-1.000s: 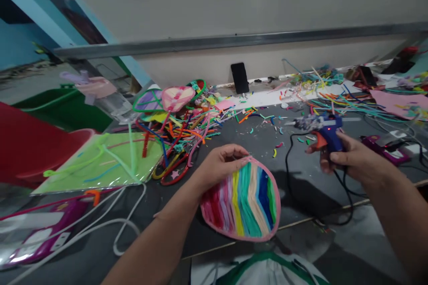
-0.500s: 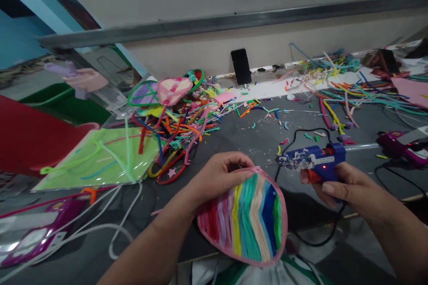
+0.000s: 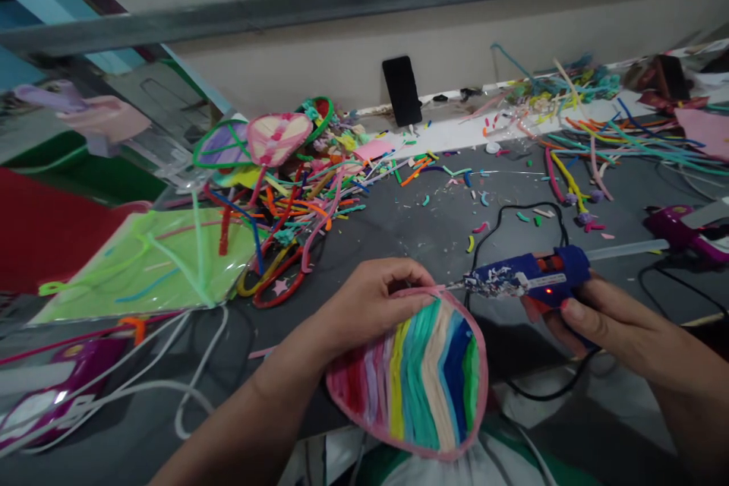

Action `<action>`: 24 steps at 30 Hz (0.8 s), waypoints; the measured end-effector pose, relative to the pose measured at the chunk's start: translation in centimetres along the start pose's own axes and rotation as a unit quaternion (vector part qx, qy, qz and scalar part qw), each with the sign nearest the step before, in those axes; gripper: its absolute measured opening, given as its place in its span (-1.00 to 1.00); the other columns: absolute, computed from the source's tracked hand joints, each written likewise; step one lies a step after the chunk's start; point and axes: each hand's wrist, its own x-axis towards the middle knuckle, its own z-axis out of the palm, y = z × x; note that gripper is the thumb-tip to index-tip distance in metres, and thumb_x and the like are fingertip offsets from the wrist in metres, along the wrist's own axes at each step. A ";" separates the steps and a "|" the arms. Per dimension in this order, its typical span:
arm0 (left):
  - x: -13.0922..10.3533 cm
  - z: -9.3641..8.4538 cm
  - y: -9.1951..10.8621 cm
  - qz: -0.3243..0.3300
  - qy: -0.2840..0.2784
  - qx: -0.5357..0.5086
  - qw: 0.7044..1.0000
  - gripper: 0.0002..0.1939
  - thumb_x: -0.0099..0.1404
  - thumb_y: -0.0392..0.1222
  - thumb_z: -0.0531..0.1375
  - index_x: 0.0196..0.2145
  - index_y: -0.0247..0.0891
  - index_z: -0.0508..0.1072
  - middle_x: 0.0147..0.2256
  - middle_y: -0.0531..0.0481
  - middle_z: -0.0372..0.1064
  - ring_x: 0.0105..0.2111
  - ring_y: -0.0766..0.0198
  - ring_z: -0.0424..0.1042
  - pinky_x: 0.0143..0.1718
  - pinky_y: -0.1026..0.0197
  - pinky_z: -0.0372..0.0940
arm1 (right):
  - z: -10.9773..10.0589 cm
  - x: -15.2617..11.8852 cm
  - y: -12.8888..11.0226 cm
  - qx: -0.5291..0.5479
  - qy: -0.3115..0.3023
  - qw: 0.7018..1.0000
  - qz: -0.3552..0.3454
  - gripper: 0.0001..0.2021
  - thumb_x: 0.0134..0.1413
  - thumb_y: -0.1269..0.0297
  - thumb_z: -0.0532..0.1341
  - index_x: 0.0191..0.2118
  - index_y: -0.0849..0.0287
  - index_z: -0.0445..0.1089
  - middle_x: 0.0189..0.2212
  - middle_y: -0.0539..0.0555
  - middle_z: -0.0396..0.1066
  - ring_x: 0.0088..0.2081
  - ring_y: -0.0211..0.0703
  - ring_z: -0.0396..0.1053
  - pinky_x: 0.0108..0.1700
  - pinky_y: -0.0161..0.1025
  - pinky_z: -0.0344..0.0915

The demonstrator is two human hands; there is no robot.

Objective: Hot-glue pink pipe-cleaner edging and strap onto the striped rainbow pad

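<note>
My left hand (image 3: pixel 387 296) grips the upper edge of a rounded pipe-cleaner panel (image 3: pixel 418 380), striped red, lilac, yellow, teal, cream, blue and green inside a pink border. The panel is tilted over the table's front edge. In my right hand (image 3: pixel 592 315) is a blue hot glue gun (image 3: pixel 529 277), its red light lit and its barrel crusted with residue. The gun's nozzle is at the pink border near my left fingertips; whether it touches I cannot tell. A translucent glue stick (image 3: pixel 626 250) projects from its rear.
Cut pipe cleaners (image 3: pixel 307 197) pile up at left behind scissors (image 3: pixel 273 281). A green plastic packet (image 3: pixel 171 266) lies further left. Purple glue guns rest at the left (image 3: pixel 74 380) and right (image 3: pixel 683 231). A phone (image 3: pixel 402 91) leans on the wall. The black cord (image 3: pixel 495 228) loops behind the gun.
My right hand has brought the glue gun leftward, its nozzle now at the panel's top border. My left hand still grips the panel. The camera view has shifted slightly.
</note>
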 end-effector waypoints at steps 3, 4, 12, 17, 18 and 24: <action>0.0 0.0 0.0 0.003 0.003 0.014 1.000 -0.85 0.19 -0.18 0.25 -0.31 -0.30 0.54 -0.36 0.01 0.49 -0.36 0.32 0.42 -0.35 0.35 0.28 | 0.1 0.0 0.0 -0.025 -0.051 0.998 -0.015 -0.60 0.30 0.02 -0.01 -0.37 0.16 0.40 -0.44 0.08 0.34 -0.37 -0.16 0.27 -0.36 -0.23 0.19; 0.0 0.0 0.0 0.004 0.004 0.015 1.000 -0.85 0.19 -0.18 0.25 -0.31 -0.30 0.55 -0.37 0.01 0.49 -0.36 0.31 0.42 -0.35 0.35 0.28 | 0.1 0.0 0.1 -0.031 -0.048 0.998 -0.015 -0.61 0.31 0.03 -0.02 -0.36 0.15 0.41 -0.44 0.07 0.33 -0.37 -0.15 0.26 -0.36 -0.23 0.19; 0.0 0.1 -0.1 0.001 0.003 -0.007 1.000 -0.86 0.19 -0.19 0.25 -0.32 -0.31 0.54 -0.36 0.00 0.49 -0.36 0.30 0.43 -0.36 0.35 0.29 | 0.3 0.0 0.1 -0.049 -0.021 0.998 -0.016 -0.60 0.28 0.03 0.03 -0.50 0.11 0.35 -0.41 0.06 0.33 -0.35 -0.13 0.26 -0.29 -0.21 0.23; 0.0 0.1 -0.1 0.002 -0.002 -0.007 1.000 -0.84 0.20 -0.18 0.25 -0.30 -0.31 0.54 -0.35 0.00 0.49 -0.34 0.30 0.43 -0.34 0.35 0.30 | 0.4 -0.1 0.4 -0.045 -0.023 0.999 0.001 -0.66 0.29 0.04 0.03 -0.37 0.12 0.38 -0.48 0.02 0.29 -0.41 -0.17 0.23 -0.36 -0.24 0.17; 0.0 0.1 -0.1 0.002 -0.002 -0.007 1.000 -0.84 0.20 -0.17 0.25 -0.30 -0.31 0.54 -0.35 -0.01 0.49 -0.34 0.29 0.43 -0.33 0.35 0.30 | 0.4 0.0 0.5 -0.044 -0.026 0.999 0.003 -0.67 0.29 0.05 0.02 -0.31 0.13 0.40 -0.49 0.02 0.28 -0.42 -0.17 0.23 -0.38 -0.24 0.16; 0.1 -0.1 -0.4 0.001 -0.001 -0.003 1.000 -0.82 0.19 -0.17 0.26 -0.27 -0.32 0.53 -0.31 -0.04 0.49 -0.31 0.26 0.44 -0.30 0.31 0.31 | -0.1 0.2 0.6 -0.029 -0.058 0.998 -0.008 -0.66 0.30 0.06 0.01 -0.20 0.17 0.42 -0.52 0.04 0.29 -0.47 -0.18 0.22 -0.44 -0.23 0.13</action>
